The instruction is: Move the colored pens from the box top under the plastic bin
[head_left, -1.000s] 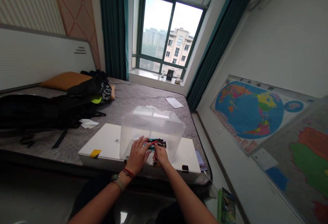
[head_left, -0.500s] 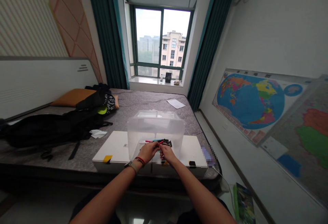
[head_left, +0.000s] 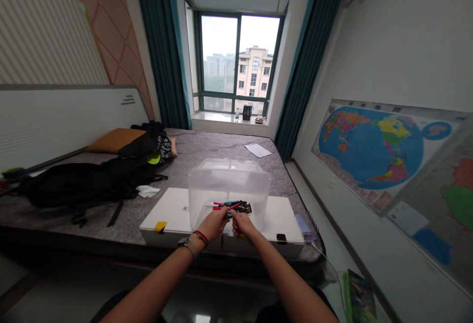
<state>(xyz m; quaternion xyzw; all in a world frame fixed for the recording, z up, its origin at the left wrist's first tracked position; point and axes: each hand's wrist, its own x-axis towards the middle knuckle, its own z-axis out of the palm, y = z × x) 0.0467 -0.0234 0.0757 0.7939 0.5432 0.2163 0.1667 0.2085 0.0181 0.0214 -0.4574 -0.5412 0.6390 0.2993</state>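
Note:
My left hand [head_left: 214,224] is closed, with a slim red pen [head_left: 234,206] at its fingertips pointing up and to the right. Close beside it, my right hand [head_left: 243,224] has its fingers curled together; what they grip, if anything, is too small to make out. Just beyond both hands lies a pile of pens [head_left: 244,208], mostly black with some red and teal ones. Behind the pile stands a clear plastic box [head_left: 229,185], its translucent wall facing me. These things rest on a white flat box [head_left: 164,209].
The white box lies on a grey mattress [head_left: 207,141]. Left of it are a black backpack [head_left: 74,182], an orange cushion [head_left: 114,141] and crumpled tissue [head_left: 148,191]. A white sheet of paper [head_left: 257,150] lies toward the window. A cable [head_left: 334,269] hangs off the right corner.
My hands have come slightly apart, and more of the red pen and the pile shows between them. The whole view has shifted slightly, so the room sits further right.

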